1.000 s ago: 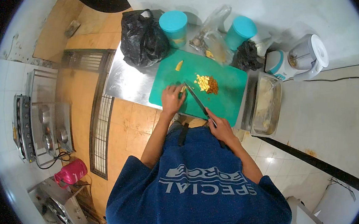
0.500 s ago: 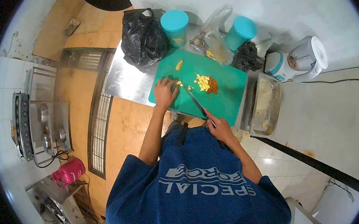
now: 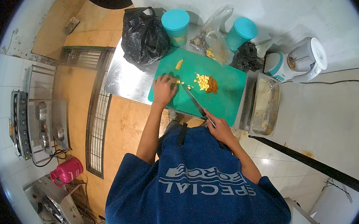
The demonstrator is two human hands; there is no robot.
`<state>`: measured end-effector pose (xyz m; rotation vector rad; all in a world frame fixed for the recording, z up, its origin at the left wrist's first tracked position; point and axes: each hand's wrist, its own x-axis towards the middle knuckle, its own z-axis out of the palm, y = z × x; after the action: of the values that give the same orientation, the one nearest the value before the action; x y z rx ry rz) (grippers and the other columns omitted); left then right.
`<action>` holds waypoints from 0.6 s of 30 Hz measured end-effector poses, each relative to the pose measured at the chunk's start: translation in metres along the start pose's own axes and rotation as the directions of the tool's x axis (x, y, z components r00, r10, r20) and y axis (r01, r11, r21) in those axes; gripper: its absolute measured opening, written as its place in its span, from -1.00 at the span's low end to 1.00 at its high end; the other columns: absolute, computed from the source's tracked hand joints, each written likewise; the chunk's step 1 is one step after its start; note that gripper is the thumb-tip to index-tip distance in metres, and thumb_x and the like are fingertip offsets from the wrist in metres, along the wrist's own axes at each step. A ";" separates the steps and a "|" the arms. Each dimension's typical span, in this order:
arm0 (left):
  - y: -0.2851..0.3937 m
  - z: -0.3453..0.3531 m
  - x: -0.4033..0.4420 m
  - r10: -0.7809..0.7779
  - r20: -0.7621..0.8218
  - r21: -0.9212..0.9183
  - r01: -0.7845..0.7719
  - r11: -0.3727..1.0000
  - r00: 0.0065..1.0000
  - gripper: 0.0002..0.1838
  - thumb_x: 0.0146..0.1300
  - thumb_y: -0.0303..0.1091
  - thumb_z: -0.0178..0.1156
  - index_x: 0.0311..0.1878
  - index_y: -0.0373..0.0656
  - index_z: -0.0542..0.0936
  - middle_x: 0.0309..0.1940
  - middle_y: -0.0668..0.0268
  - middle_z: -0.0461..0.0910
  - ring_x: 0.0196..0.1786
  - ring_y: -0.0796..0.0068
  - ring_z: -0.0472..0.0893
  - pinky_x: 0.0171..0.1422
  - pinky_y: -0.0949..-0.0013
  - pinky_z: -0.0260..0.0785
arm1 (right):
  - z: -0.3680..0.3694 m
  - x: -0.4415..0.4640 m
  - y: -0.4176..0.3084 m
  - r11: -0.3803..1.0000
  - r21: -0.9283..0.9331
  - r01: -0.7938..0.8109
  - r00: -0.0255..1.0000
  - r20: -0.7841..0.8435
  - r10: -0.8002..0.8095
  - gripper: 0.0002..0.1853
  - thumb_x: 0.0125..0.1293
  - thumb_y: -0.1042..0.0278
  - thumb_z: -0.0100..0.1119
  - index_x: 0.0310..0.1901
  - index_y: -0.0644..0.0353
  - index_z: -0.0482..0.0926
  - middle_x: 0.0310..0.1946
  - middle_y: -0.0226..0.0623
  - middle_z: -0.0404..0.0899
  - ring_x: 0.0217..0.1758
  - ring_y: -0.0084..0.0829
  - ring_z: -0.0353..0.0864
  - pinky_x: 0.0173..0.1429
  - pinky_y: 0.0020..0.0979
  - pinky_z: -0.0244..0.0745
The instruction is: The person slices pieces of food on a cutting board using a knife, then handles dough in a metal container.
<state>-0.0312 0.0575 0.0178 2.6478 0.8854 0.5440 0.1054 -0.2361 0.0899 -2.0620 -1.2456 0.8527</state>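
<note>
On the green cutting board (image 3: 225, 104), my left hand (image 3: 164, 89) rests with bent fingers, its fingertips on a small yellow root-like piece (image 3: 177, 82). My right hand (image 3: 218, 128) is wrapped round the handle of a long knife (image 3: 194, 101). The blade slants up and left, its tip beside the yellow piece and a few cut bits. Right of the blade lies a heap of pale yellow chopped pieces (image 3: 203, 81), touching a heap of orange-brown chopped bits (image 3: 212, 86). A longer yellow piece (image 3: 179, 64) lies apart, near the board's upper left.
Behind the board stand a black plastic bag (image 3: 144, 37), two turquoise-lidded tubs (image 3: 175, 21) (image 3: 244, 29), clear bags (image 3: 218, 45) and a small black bag (image 3: 246, 57). To the right are a metal tray (image 3: 254, 125) and a blender (image 3: 297, 60). A pink gas cylinder (image 3: 68, 171) stands at left.
My left hand has shifted very slightly up and left at the yellow piece. The knife tip stays close by, and the heaps look the same.
</note>
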 end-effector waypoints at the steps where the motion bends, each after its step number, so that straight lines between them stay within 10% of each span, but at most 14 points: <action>1: 0.000 0.000 -0.001 0.017 -0.039 -0.001 -0.017 1.000 0.999 -0.77 0.26 -0.22 0.43 -0.02 0.19 0.82 0.01 0.41 0.69 0.11 0.19 0.58 0.12 0.02 0.38 | -0.004 0.000 -0.006 0.997 0.016 -0.075 0.996 0.052 0.074 -0.38 0.56 0.31 0.12 0.62 -0.16 0.38 0.11 0.19 0.71 0.09 0.24 0.71 0.25 0.05 0.59; 6: 0.003 0.000 -0.005 -0.008 -0.074 -0.002 0.007 1.000 0.997 -0.80 0.21 -0.23 0.45 -0.08 0.16 0.81 -0.04 0.41 0.70 0.08 0.20 0.59 0.08 0.04 0.36 | -0.007 0.005 -0.017 0.971 0.065 -0.232 0.968 0.114 0.223 -0.39 0.59 0.30 0.10 0.63 -0.16 0.37 0.24 0.15 0.68 0.17 0.21 0.73 0.29 -0.03 0.59; 18: 0.021 -0.005 -0.046 -0.085 -0.038 -0.035 0.084 0.996 0.996 -0.77 0.25 -0.21 0.45 -0.03 0.12 0.81 -0.02 0.42 0.70 0.08 0.22 0.59 0.10 0.07 0.34 | 0.029 0.029 0.024 0.999 -0.007 0.040 0.997 -0.070 -0.040 -0.36 0.56 0.23 0.11 0.64 -0.26 0.33 -0.14 0.20 0.76 -0.19 0.21 0.76 0.01 0.14 0.64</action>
<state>-0.0568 0.0132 0.0184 2.5645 0.9863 0.5870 0.1063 -0.2152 0.0477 -2.0465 -1.2482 0.7525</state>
